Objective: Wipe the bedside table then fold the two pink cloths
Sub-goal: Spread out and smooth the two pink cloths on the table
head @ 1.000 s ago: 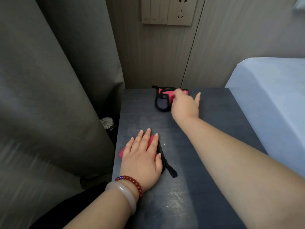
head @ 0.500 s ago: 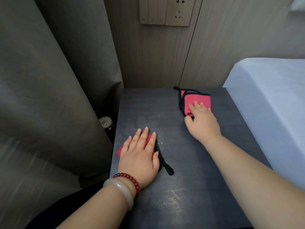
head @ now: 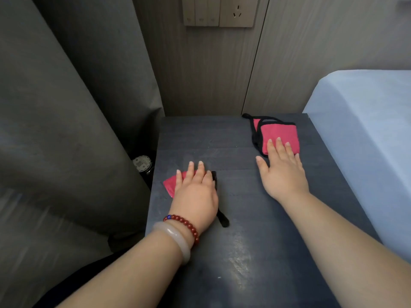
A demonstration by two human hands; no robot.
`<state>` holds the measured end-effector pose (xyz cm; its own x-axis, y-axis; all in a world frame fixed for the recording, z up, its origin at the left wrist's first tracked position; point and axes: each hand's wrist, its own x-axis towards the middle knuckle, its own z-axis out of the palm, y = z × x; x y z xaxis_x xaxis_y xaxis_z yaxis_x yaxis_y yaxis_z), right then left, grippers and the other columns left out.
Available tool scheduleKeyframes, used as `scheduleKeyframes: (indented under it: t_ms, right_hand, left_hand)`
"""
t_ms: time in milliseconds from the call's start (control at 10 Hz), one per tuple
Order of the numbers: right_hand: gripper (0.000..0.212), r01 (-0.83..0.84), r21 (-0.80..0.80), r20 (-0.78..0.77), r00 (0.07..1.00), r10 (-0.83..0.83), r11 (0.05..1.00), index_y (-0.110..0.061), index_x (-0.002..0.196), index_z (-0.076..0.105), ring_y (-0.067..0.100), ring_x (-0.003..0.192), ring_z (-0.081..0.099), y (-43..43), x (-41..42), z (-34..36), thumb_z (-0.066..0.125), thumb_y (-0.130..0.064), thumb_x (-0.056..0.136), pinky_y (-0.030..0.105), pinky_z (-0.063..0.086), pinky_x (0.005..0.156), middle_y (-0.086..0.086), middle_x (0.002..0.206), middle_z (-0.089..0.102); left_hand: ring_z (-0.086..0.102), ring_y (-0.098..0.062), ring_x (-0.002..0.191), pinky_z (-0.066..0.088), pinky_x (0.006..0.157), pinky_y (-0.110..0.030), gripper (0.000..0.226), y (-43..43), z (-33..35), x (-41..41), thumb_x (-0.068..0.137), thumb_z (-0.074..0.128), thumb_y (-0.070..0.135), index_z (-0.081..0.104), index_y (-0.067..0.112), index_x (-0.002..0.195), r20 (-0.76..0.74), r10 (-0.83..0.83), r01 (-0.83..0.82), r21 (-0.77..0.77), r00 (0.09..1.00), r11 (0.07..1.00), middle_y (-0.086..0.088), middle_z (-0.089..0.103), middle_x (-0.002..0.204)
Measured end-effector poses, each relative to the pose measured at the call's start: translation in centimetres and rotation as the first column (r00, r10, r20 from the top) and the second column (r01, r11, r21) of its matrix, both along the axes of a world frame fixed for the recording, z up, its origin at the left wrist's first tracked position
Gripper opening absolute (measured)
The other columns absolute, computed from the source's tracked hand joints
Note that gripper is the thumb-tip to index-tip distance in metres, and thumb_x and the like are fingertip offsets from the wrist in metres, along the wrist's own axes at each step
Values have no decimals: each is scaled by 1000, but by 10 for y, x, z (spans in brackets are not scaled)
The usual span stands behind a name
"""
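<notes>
The dark bedside table fills the middle of the view. My left hand lies flat, fingers spread, on a pink cloth with black trim near the table's left edge; most of that cloth is hidden under the palm and a black strap sticks out below it. My right hand rests flat with its fingertips pressed on the near edge of the second pink cloth, which lies folded with black edging at the back right of the table.
A grey curtain hangs close along the left. A light blue bed borders the table on the right. A wood-panel wall with a switch and socket plate stands behind. A small round-topped object sits in the gap left of the table.
My right hand has slid the far cloth from the back middle to the back right of the table, then drawn slightly nearer. My left hand has stayed on its cloth.
</notes>
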<state>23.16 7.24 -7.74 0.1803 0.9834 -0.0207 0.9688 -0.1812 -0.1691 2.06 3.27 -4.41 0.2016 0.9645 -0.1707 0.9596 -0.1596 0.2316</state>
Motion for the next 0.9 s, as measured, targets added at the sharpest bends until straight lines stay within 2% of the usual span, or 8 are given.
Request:
scheduleKeyframes:
  t_ms: [100, 200, 300, 400, 600, 700, 800, 900]
  right_hand:
    - [68, 20, 25, 11, 1000, -20, 999, -21, 154, 6, 18, 148, -2, 1, 2, -2, 14, -57, 97, 38, 2, 121, -1, 162, 1]
    - [69, 16, 32, 22, 1000, -17, 999, -21, 154, 5, 18, 148, -2, 1, 0, -3, 14, -58, 96, 38, 3, 121, 0, 162, 1]
    - [70, 17, 29, 26, 999, -18, 999, -20, 154, 4, 18, 148, -3, 2, 0, -3, 14, -58, 96, 37, 2, 121, 0, 162, 1]
    - [70, 15, 35, 28, 999, -16, 999, -20, 154, 4, 19, 148, -3, 3, -1, -3, 15, -58, 96, 37, 2, 121, 1, 162, 1]
    - [70, 17, 41, 22, 1000, -17, 999, -20, 154, 5, 18, 148, -2, 2, -1, -3, 17, -58, 96, 37, 3, 121, 1, 162, 2]
    - [70, 18, 50, 21, 1000, -19, 999, -19, 154, 6, 19, 149, -1, 2, -2, -2, 18, -57, 96, 37, 3, 121, 1, 162, 3]
    - [66, 18, 50, 10, 1000, -19, 999, -20, 154, 7, 18, 148, -1, 2, -2, -1, 16, -53, 98, 37, 2, 121, 0, 162, 3]
    - [62, 17, 46, 2, 1000, -17, 999, -20, 154, 7, 17, 148, -2, 2, -2, -1, 14, -47, 99, 37, 2, 121, -1, 162, 3]
  left_hand:
    - [-3, -23, 149, -5, 117, -56, 57, 20, 4, 11, 101, 25, 45, 31, 15, 148, 35, -10, 11, -20, 999, 1000, -6, 8, 162]
    - [-21, -32, 145, -12, 114, -59, 85, 12, 0, 10, 91, 23, 66, -2, 15, 154, -83, 59, -62, -34, 995, 997, -11, -15, 160]
    - [-19, -36, 145, -8, 116, -57, 73, -3, -6, 5, 97, 27, 48, -5, 14, 154, -110, 78, -81, -17, 991, 997, -13, -13, 161]
    - [-13, -36, 146, -9, 118, -51, 62, 7, -4, 9, 99, 30, 24, 4, 12, 154, -94, 41, -45, -38, 995, 998, -11, -2, 162]
    - [6, -30, 148, 1, 119, -40, 50, 39, 9, 21, 96, 35, 6, 31, 8, 146, 64, -7, 6, 12, 998, 1000, -12, 20, 159]
    - [6, -30, 148, 5, 119, -39, 53, 57, 12, 32, 97, 38, 5, 27, 10, 148, 101, -45, 34, 113, 994, 993, -12, 16, 160]
    - [-4, -34, 148, -1, 119, -50, 60, 83, 2, 48, 97, 41, 15, 18, 18, 153, -33, -158, 160, 65, 987, 985, -7, 4, 163]
    - [-12, -28, 148, -6, 118, -53, 57, 99, -10, 58, 101, 25, 43, 9, 32, 154, -85, -192, 193, -1, 978, 981, 4, -6, 163]
